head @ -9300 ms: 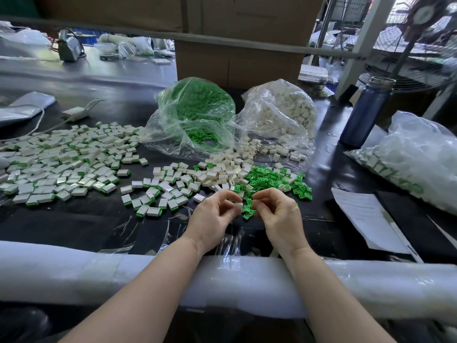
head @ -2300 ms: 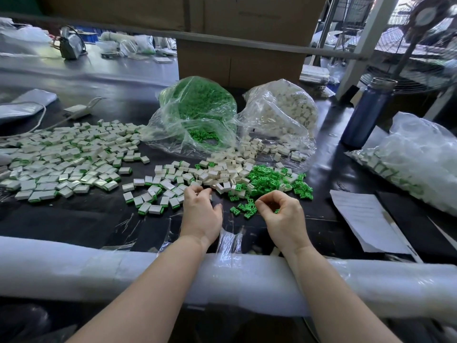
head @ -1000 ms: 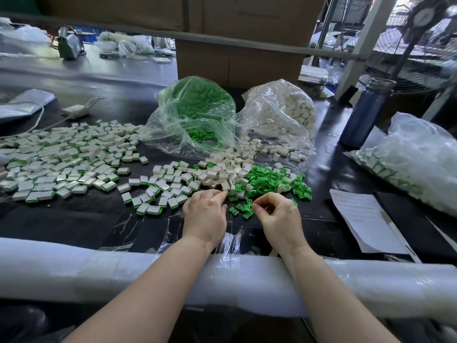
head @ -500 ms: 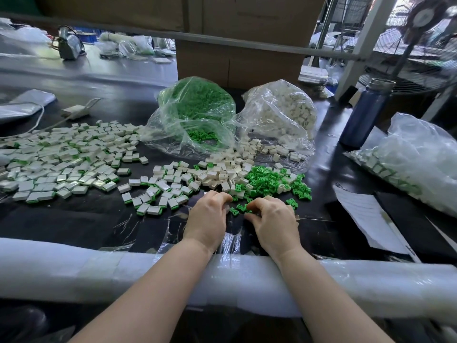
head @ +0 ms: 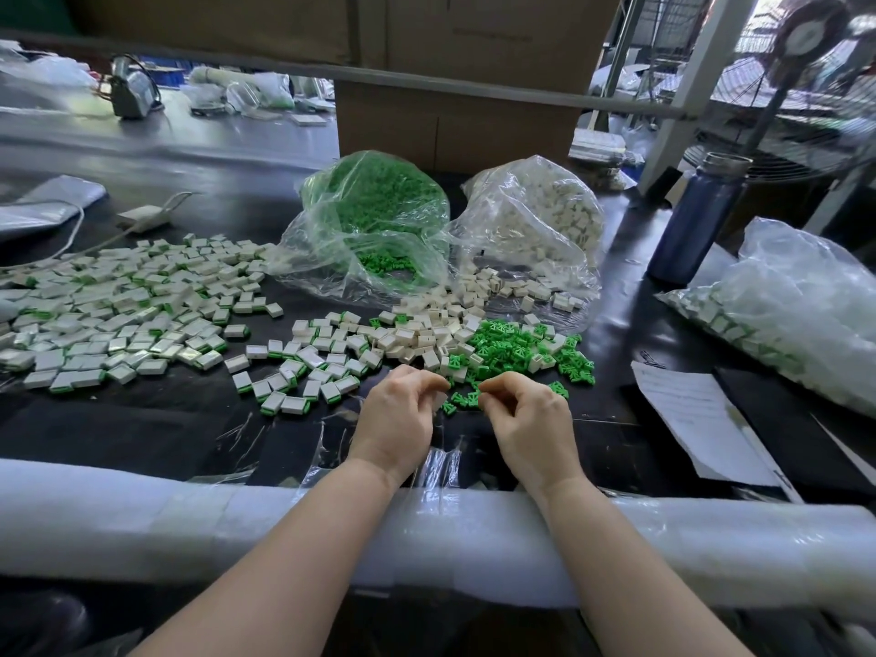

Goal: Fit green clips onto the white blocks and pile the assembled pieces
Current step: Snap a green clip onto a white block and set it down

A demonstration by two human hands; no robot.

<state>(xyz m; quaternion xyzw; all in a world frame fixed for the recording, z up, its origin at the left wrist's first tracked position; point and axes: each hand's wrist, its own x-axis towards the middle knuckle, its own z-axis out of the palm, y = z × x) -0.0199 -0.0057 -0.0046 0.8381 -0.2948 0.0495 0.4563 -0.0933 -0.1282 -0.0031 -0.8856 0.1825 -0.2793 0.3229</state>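
Left hand [head: 398,414]: fingers curled, seems to pinch a white block [head: 441,399], mostly hidden.
Right hand [head: 526,414]: fingertips pinched; what they hold, I cannot tell.
Clips [head: 462,399]: between both hands, at 12 o'clock, nearer the right.
Finished pile [head: 118,305]: far at 10 o'clock.

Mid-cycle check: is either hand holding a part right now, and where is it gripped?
Left hand pinches a white block at its fingertips; the exact grip spot is hidden. Right hand has curled fingers, contents not visible.
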